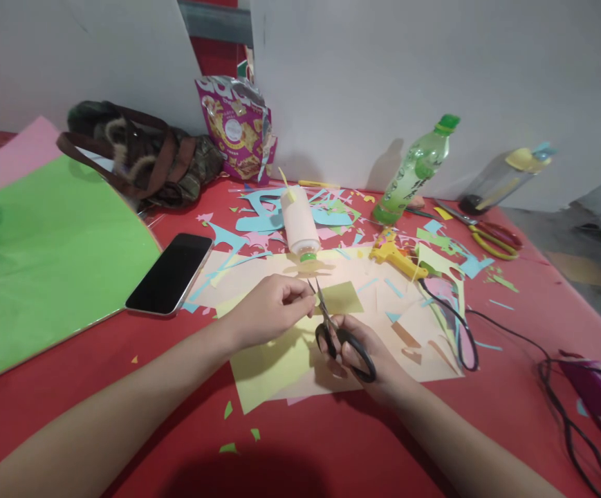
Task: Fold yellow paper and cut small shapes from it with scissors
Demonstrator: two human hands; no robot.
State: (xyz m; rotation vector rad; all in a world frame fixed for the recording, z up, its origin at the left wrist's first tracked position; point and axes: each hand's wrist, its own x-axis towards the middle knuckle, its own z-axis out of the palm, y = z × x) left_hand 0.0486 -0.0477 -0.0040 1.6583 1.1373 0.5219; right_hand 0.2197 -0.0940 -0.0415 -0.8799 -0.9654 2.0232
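Observation:
My right hand [377, 356] grips a pair of black-handled scissors [324, 308], its blades parted and pointing away from me. My left hand [274, 311] is closed in a pinch beside the blades. A tiny bit of pale yellow paper [317, 301] shows at its fingertips, mostly hidden. Under both hands lie yellow paper [259, 373] and pale peach sheets [435, 360]. Just beyond them is a bottle wrapped in pale pink paper [300, 220], its green cap towards me and a yellow strip at its far end.
A phone [170, 274] and green sheets [61, 256] lie left. Behind stand a camouflage bag [176, 162], a snack packet [238, 131] and a green bottle [417, 169]. At right are a yellow glue gun [398, 256], its cord, larger scissors [492, 238] and a purple power strip [598, 398]. Paper scraps litter the table.

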